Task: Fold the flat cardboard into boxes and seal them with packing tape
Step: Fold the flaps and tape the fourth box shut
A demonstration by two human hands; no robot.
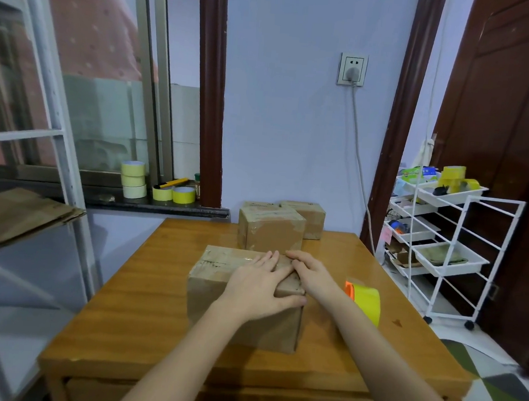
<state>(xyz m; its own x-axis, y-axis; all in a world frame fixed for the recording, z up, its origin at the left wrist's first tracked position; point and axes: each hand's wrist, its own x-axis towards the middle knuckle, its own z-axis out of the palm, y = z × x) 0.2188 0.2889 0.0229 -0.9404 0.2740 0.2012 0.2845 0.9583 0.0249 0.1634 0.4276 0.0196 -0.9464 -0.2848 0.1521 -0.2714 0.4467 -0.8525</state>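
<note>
Cardboard box (pixel 242 306), taped along its top seam, stood near the middle of the wooden table (pixel 142 285), just in front of two finished boxes (pixel 270 229). Left hand (pixel 256 290) lay flat on the lid, fingers straight and thumb over the near edge; right hand (pixel 311 275) pressed the tape with extended fingers. Neither grasped anything. Judged light and apparently empty, stiff at the corners, yielding mid-panel; best held by opposite side walls. Its long axis appeared to run left to right, lid upward. Yellow tape roll (pixel 366 300) lay just right of it.
</note>
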